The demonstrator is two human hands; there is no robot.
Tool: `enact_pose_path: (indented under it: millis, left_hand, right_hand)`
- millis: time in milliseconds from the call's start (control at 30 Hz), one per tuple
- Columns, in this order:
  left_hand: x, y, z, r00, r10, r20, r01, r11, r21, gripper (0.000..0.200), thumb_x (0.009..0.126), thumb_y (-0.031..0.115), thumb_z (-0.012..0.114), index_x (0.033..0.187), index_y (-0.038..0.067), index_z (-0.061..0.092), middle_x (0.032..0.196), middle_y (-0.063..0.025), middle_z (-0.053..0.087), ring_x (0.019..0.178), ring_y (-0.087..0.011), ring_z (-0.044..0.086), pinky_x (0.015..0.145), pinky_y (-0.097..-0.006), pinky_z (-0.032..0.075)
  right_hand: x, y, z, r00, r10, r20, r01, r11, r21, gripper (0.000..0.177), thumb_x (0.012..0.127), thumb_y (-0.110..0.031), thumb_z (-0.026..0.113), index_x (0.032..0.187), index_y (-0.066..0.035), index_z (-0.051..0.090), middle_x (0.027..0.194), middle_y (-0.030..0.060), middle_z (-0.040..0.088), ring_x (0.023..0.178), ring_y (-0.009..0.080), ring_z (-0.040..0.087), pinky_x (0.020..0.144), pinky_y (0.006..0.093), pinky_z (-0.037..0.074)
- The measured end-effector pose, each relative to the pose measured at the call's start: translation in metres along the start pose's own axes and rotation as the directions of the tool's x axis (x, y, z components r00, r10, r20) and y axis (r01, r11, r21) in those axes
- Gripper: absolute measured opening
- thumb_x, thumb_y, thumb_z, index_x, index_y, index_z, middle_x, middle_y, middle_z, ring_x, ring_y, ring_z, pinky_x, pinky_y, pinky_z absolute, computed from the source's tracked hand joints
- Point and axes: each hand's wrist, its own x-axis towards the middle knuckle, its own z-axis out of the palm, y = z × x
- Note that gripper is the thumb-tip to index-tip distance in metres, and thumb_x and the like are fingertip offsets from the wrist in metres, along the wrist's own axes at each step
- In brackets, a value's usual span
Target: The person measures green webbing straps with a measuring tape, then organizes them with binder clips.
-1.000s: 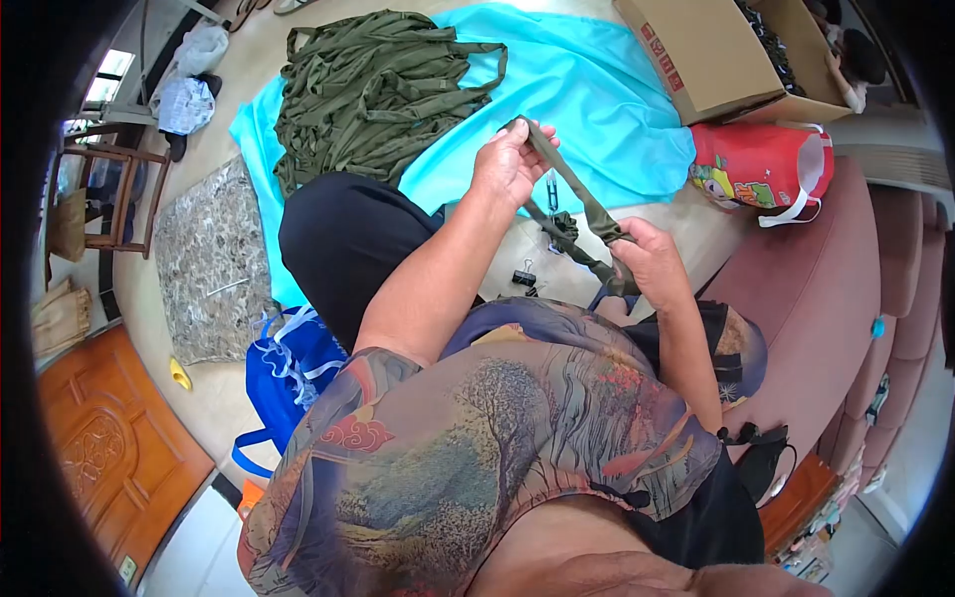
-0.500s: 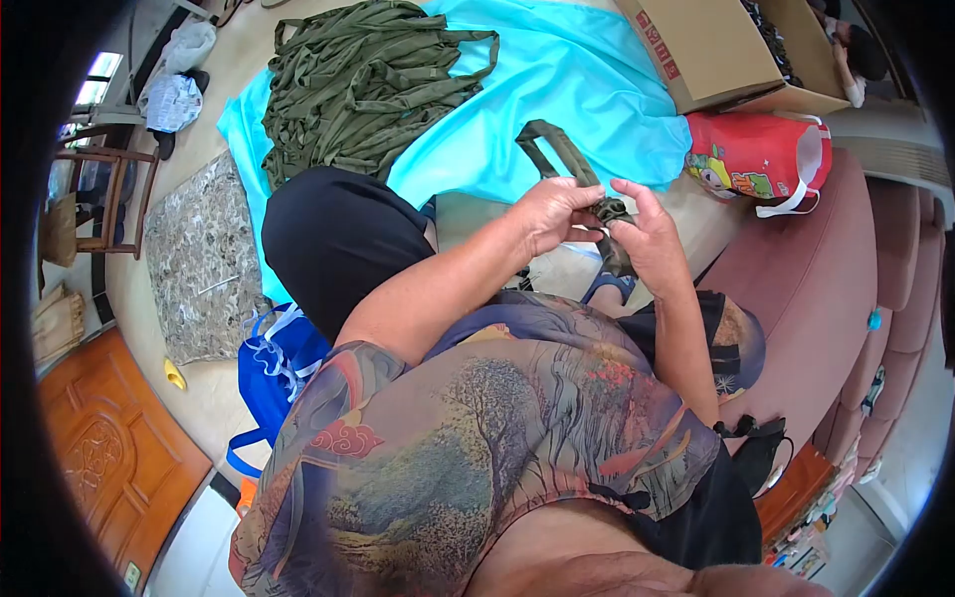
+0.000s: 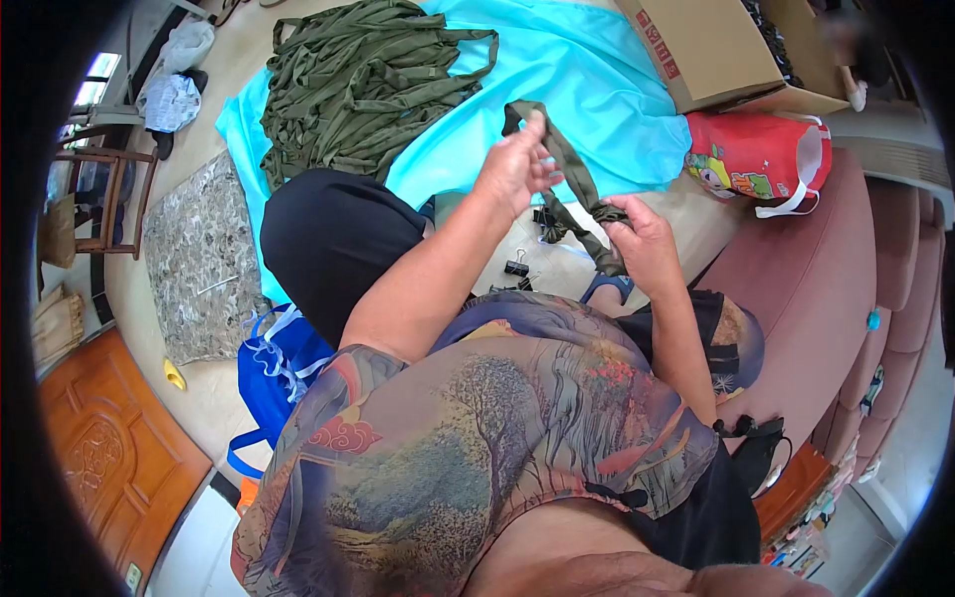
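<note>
An olive-green fabric strap [image 3: 570, 159] stretches in a loop between my two hands. My left hand [image 3: 512, 171] pinches its upper end between thumb and forefinger, the other fingers loosely apart. Lower and to the right, my right hand [image 3: 647, 241] grips a bunched part of the same strap. A tail of the strap hangs beneath the right hand. On the floor below my hands lie black binder clips [image 3: 516, 264]. Beyond them, a big heap of matching green straps [image 3: 368, 85] rests on a turquoise cloth [image 3: 562, 60].
A cardboard box [image 3: 706, 50] and a red bag [image 3: 741, 154] stand at upper right. The pink sofa [image 3: 796, 249] runs along my right. On the left are a blue bag [image 3: 269, 383], a patterned mat [image 3: 204, 264] and a wooden chair [image 3: 124, 199]. Another person's arm [image 3: 854, 90] shows past the box.
My left hand has moved up and left, away from my right hand, drawing the strap out between them. The binder clips on the floor have come into view.
</note>
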Motion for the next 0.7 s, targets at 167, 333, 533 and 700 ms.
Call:
enact_pose_path:
  millis: [167,333,533,700]
  left_hand:
    - [0.004,0.004,-0.001,0.985,0.169,0.023,-0.162,0.970,-0.184,0.030,0.096,0.030,0.056,0.094,0.001,0.056,0.094,-0.0157,0.066,0.082,-0.0269,0.067,0.073,-0.0391,0.056]
    - [-0.007,-0.019,0.015,0.989,0.009,0.146,-0.014,0.999,0.033,0.025,0.095,0.026,0.056,0.095,0.002,0.056,0.093,-0.0140,0.065,0.085,-0.0254,0.065,0.079,-0.0405,0.054]
    - [-0.025,-0.045,0.025,0.978,-0.109,0.176,0.073,0.977,0.201,0.031,0.095,0.035,0.056,0.096,0.005,0.059,0.095,-0.0059,0.065,0.082,-0.0181,0.064,0.073,-0.0347,0.054]
    - [-0.037,-0.035,0.025,0.965,-0.139,0.223,0.069,0.952,0.297,0.040,0.097,0.043,0.050,0.111,0.007,0.056,0.095,-0.0049,0.063,0.081,-0.0152,0.062,0.068,-0.0307,0.051]
  right_hand:
    - [-0.004,-0.007,0.003,0.999,0.012,0.052,-0.010,0.999,-0.048,0.027,0.081,-0.003,0.056,0.107,-0.003,0.063,0.079,0.0100,0.065,0.069,0.0125,0.058,0.065,0.0281,0.049]
    - [0.002,-0.006,0.009,0.994,-0.111,-0.004,0.110,0.987,-0.114,0.025,0.081,-0.002,0.058,0.106,-0.001,0.057,0.084,0.0169,0.066,0.074,0.0222,0.065,0.068,0.0326,0.050]
    - [0.010,0.004,0.030,0.971,-0.192,-0.142,0.168,0.972,-0.162,0.028,0.080,-0.001,0.059,0.106,0.000,0.050,0.087,0.0220,0.065,0.077,0.0314,0.067,0.068,0.0361,0.051]
    - [0.013,-0.017,0.016,1.000,0.015,0.017,-0.016,0.998,0.061,0.043,0.080,-0.008,0.063,0.120,0.000,0.049,0.093,0.0151,0.066,0.072,0.0208,0.065,0.065,0.0324,0.051]
